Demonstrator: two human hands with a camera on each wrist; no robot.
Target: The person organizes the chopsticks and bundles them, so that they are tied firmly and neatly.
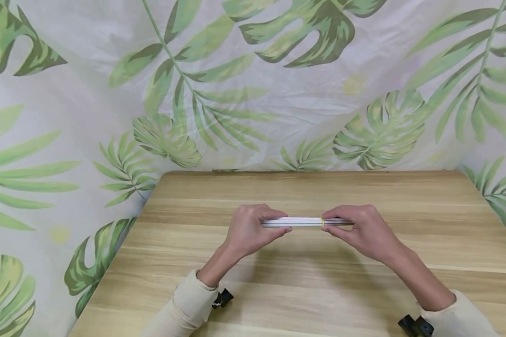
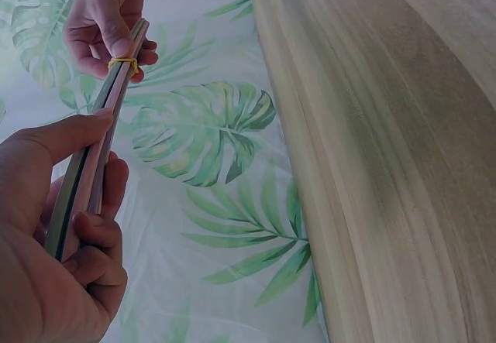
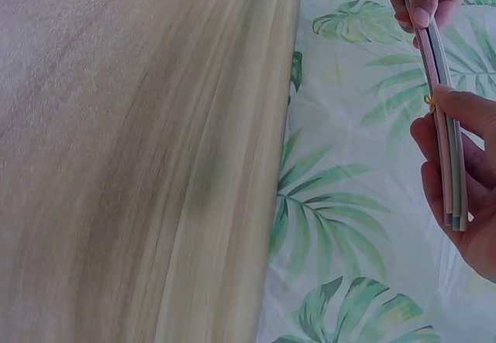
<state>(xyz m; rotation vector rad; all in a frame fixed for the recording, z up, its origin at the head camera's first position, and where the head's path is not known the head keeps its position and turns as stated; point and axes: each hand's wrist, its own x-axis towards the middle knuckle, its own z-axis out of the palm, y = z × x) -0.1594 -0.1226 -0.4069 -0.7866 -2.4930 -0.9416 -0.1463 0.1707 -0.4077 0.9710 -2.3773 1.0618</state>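
Observation:
A bundle of slim, straight chopstick-like sticks [image 1: 304,222] lies level between both hands, above the table. Pink, pale green and dark sides show in the left wrist view [image 2: 99,145], and blunt squared ends appear in the right wrist view. A thin yellow band [image 1: 323,223] ties them near the right hand. My left hand [image 1: 248,231] grips the left part, thumb on the near side and fingers opposite. Beside the band, my right hand [image 1: 368,232] pinches the right part between thumb and fingers. The fingers hide part of the bundle's ends in the head view.
The wood-grain table [image 1: 312,299] spreads beneath both hands and carries their soft shadows. Behind it hangs a pale cloth [image 1: 303,103] printed with green leaves. Small black devices sit at the left cuff [image 1: 185,299] and the right cuff [image 1: 459,316].

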